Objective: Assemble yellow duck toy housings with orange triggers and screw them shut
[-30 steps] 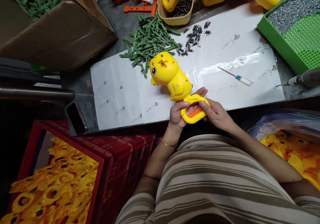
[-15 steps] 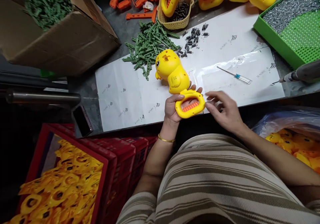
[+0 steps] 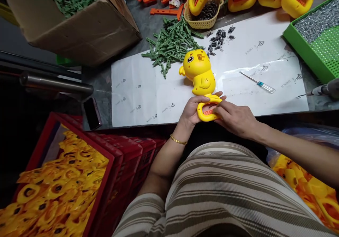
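Note:
A yellow duck-shaped toy (image 3: 203, 75) lies at the front of the worktable, with its ring handle toward me and its beak pointing left. My left hand (image 3: 192, 108) is closed round the left side of that handle, the fingers partly behind it. An orange ribbed piece (image 3: 208, 112) shows inside the ring. On the ring's right side, my right hand (image 3: 237, 119) has its fingers closed, covering that edge; whether a small part is under them is hidden. Beyond the toy lie a pile of green plastic pieces (image 3: 173, 41) and several small springs (image 3: 218, 39).
A screwdriver (image 3: 259, 83) lies right of the toy. Behind are a basket (image 3: 202, 23) of dark springs and more yellow toys (image 3: 298, 0). A green tray (image 3: 304, 44) of metal pieces and a power driver tip (image 3: 312, 90) are right; a cardboard box (image 3: 113, 29) and red crate (image 3: 106, 152) left.
My right hand has moved in from beside the handle and now closes on its right edge. The camera view has shifted, and the toy's head has turned somewhat.

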Demonstrator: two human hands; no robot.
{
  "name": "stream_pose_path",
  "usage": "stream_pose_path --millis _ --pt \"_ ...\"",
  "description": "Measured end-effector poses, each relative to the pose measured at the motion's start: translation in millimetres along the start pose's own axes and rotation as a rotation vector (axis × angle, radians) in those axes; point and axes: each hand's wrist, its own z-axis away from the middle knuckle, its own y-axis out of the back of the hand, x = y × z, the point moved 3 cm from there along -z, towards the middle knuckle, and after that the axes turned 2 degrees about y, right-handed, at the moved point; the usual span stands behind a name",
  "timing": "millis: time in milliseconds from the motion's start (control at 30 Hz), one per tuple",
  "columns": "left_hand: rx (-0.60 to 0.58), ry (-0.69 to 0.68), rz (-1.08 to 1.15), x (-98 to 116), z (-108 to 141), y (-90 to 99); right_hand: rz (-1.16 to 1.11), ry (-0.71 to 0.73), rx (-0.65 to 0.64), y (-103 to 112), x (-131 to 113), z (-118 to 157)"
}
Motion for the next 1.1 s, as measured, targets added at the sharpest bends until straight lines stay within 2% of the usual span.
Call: stream_pose_path --millis 100,167,300,400,433,500,533,567,600,667,700,767,867,1000,1033,1100 --pt "-0.028 0.003 -0.009 -1 0 -1.2 -0.056 0.000 -0.151 1 4 -3" --pt "-0.040 0.003 -0.009 -1 0 -1.6 -0.078 0.022 -0.140 2 6 -3" --pt "-0.053 -0.009 0.000 0 4 -1.3 -0.190 0.062 0.127 -2 6 5" --pt "-0.126 -0.017 -0.025 -2 7 0.8 -0.406 0.079 0.310 -4 1 15" --pt "-0.148 -0.039 -0.039 -3 7 2.3 -0.503 0.028 0.370 -3 1 18" --pt "-0.173 -0.124 -0.068 -5 9 5.9 -0.719 -0.230 0.476 -1 6 22" --pt "-0.177 -0.177 -0.082 -6 10 7.5 -0.841 -0.397 0.470 -2 8 23" --pt "-0.182 -0.221 -0.099 -7 12 8.4 -0.968 -0.548 0.404 -4 9 24" --pt "-0.191 -0.249 -0.117 -8 13 8.6 -1.092 -0.653 0.278 -8 7 23" --pt "-0.218 -0.249 -0.160 -13 17 7.1 -1.248 -0.700 -0.004 -15 0 21" --pt "-0.228 -0.230 -0.180 -15 19 5.9 -1.252 -0.680 -0.075 -18 -3 20" --pt "-0.218 -0.183 -0.232 -22 22 4.1 -1.134 -0.648 -0.051 -21 -6 21" --pt "-0.066 -0.226 -0.434 -29 28 6.4 -0.906 -0.655 0.066 -26 -7 28" --pt "0.313 -0.482 -1.000 -37 42 15.4 -0.854 -0.703 0.109 -29 -7 39" --pt "0.372 -0.522 -1.112 -39 46 17.5 -0.869 -0.703 0.100 -29 -7 40" --pt "0.402 -0.543 -1.225 -44 51 21.7 -0.912 -0.677 0.041 -28 -9 43"
